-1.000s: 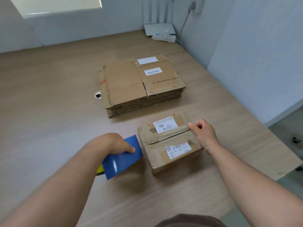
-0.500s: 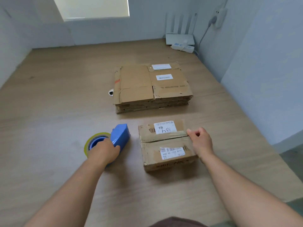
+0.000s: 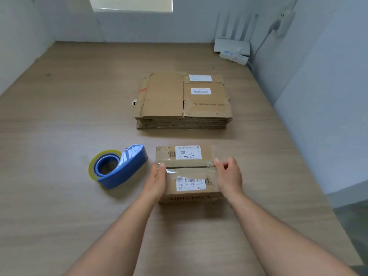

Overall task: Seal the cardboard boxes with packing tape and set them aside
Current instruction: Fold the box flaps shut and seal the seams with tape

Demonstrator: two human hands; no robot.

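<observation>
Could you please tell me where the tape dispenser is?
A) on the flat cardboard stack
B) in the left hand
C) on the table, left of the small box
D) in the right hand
C: the tape dispenser lies on the table left of the box, with the left hand and right hand on the box.

This looks like a small packing corner in a plain office or back room. A wide wood-grain table (image 3: 59, 136) fills the space between bare pale walls (image 3: 318, 76), carrying a stack of flattened cardboard boxes (image 3: 183, 100), a labelled parcel (image 3: 189, 172) and a blue tape dispenser (image 3: 119, 168). A white router (image 3: 232, 44) and a power strip (image 3: 234, 56) sit in the far corner.
</observation>
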